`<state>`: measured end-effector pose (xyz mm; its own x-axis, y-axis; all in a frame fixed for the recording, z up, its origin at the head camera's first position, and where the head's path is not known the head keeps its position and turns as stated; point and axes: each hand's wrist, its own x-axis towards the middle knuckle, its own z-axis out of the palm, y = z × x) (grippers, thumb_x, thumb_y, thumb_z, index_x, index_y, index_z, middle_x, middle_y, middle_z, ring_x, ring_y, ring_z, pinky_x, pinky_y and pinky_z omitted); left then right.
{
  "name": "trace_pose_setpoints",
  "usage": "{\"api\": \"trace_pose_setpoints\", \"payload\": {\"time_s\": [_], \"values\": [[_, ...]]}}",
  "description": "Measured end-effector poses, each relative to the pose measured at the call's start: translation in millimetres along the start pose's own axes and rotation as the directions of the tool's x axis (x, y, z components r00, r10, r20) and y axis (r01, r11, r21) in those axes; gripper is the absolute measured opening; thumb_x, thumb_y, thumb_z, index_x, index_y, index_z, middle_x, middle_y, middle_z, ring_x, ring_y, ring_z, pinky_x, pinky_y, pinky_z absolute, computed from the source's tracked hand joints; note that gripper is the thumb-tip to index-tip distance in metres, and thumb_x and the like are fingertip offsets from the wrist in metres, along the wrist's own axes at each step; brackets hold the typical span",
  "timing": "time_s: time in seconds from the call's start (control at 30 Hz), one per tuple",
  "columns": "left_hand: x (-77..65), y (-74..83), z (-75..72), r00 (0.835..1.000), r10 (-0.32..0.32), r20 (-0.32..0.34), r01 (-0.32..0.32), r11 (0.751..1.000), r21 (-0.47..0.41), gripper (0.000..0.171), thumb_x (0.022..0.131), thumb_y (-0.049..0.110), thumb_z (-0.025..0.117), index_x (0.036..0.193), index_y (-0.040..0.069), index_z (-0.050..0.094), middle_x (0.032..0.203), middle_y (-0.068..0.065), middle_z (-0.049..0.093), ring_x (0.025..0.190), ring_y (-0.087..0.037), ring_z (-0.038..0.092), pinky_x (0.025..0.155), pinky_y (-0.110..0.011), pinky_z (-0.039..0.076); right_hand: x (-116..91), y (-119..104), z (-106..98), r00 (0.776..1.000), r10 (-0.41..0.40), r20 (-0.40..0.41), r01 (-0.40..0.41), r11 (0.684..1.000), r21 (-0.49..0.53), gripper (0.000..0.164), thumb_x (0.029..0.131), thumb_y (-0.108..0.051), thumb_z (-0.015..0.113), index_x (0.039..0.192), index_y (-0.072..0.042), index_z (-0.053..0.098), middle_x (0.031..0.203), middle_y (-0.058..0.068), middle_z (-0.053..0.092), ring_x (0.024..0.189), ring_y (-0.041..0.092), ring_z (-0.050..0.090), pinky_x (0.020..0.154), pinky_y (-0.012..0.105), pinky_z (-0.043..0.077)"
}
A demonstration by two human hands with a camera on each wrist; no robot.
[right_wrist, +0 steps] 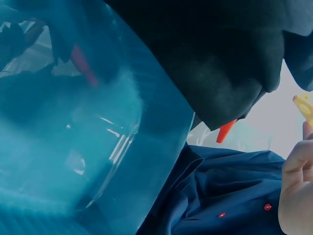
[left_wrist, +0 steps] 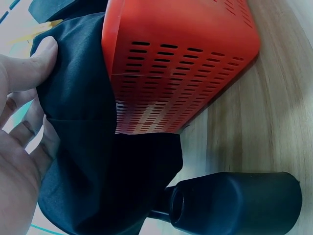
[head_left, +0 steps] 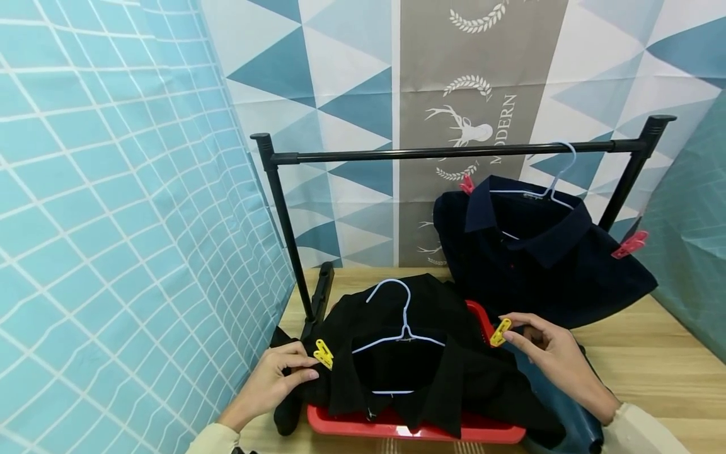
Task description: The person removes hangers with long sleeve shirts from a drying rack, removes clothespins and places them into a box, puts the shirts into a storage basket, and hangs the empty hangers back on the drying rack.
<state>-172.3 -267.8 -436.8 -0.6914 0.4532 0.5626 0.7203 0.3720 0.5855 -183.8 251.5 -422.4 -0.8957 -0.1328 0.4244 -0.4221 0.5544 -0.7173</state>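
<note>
A black collared shirt (head_left: 482, 372) lies over a red basket (head_left: 397, 430), with a light-blue hanger (head_left: 406, 315) inside its neck and the hook pointing up. At the shirt's left shoulder sits a yellow clothespin (head_left: 323, 354). Just beside it my left hand (head_left: 278, 372) grips the black cloth, the thumb on one face and fingers behind, as the left wrist view shows. My right hand (head_left: 547, 350) pinches a second yellow clothespin (head_left: 500, 332) between thumb and fingertips, above the basket's right side. The same clothespin (right_wrist: 304, 108) appears at the edge of the right wrist view.
A black rack's rail (head_left: 420, 153) crosses behind the basket. From its right end hangs a navy shirt (head_left: 544, 252) on a hanger, with pink clothespins (head_left: 629, 244) at both shoulders. A translucent blue tub (right_wrist: 68, 147) stands on the right. The rack's black foot (left_wrist: 239, 203) is near the basket.
</note>
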Motion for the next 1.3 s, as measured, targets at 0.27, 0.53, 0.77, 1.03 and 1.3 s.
{"api": "trace_pose_setpoints", "payload": {"time_s": [0.27, 0.53, 0.77, 1.03, 1.3], "values": [[-0.1, 2.6, -2.4, 0.998, -0.054, 0.024, 0.054, 0.999, 0.011, 0.019, 0.090, 0.009, 0.079, 0.104, 0.021, 0.082, 0.084, 0.014, 0.061, 0.067, -0.004, 0.053, 0.058, -0.022, 0.046, -1.6, 4.8, 0.7, 1.000, 0.022, 0.012, -0.022, 1.000, 0.001, 0.026, 0.102, -0.023, 0.068, 0.128, -0.018, 0.068, 0.080, 0.010, 0.061, 0.053, 0.015, 0.050, 0.049, 0.030, 0.042], [3.2, 0.7, -0.1, 0.999, -0.021, 0.026, 0.021, 1.000, -0.001, 0.017, 0.091, 0.008, 0.078, 0.104, 0.018, 0.082, 0.084, 0.012, 0.062, 0.068, -0.004, 0.053, 0.058, -0.022, 0.046, -1.5, 8.4, -7.5, 1.000, 0.010, -0.003, -0.010, 0.999, -0.031, 0.024, 0.102, -0.021, 0.068, 0.126, -0.020, 0.068, 0.074, 0.008, 0.059, 0.052, 0.015, 0.048, 0.049, 0.029, 0.041], [-0.1, 2.6, -0.7, 0.999, -0.039, 0.004, 0.039, 0.999, 0.007, 0.019, 0.089, 0.008, 0.080, 0.105, 0.018, 0.083, 0.083, 0.014, 0.062, 0.067, -0.004, 0.053, 0.059, -0.021, 0.046, -5.1, 13.1, -9.3, 0.999, 0.043, 0.008, -0.043, 0.999, -0.027, 0.026, 0.103, -0.024, 0.067, 0.128, -0.016, 0.068, 0.087, 0.005, 0.064, 0.056, 0.016, 0.050, 0.050, 0.030, 0.041], [1.3, 8.4, 0.3, 1.000, -0.017, -0.016, 0.017, 1.000, 0.018, 0.019, 0.085, -0.001, 0.081, 0.100, 0.011, 0.083, 0.081, 0.008, 0.062, 0.066, -0.007, 0.053, 0.058, -0.021, 0.045, -6.0, 22.3, -14.3, 0.999, 0.051, -0.005, -0.051, 0.998, -0.040, 0.027, 0.103, -0.024, 0.066, 0.129, -0.017, 0.067, 0.102, 0.002, 0.066, 0.057, 0.016, 0.049, 0.050, 0.030, 0.040], [-0.2, 1.7, -1.9, 1.000, 0.021, -0.007, -0.021, 1.000, 0.011, 0.018, 0.090, 0.007, 0.079, 0.105, 0.016, 0.082, 0.084, 0.012, 0.062, 0.068, -0.004, 0.052, 0.057, -0.022, 0.045, -7.9, 23.9, -21.3, 0.994, 0.108, 0.009, -0.107, 0.990, -0.093, 0.031, 0.104, -0.030, 0.064, 0.130, -0.014, 0.066, 0.106, 0.006, 0.065, 0.065, 0.016, 0.051, 0.054, 0.030, 0.040]]}}
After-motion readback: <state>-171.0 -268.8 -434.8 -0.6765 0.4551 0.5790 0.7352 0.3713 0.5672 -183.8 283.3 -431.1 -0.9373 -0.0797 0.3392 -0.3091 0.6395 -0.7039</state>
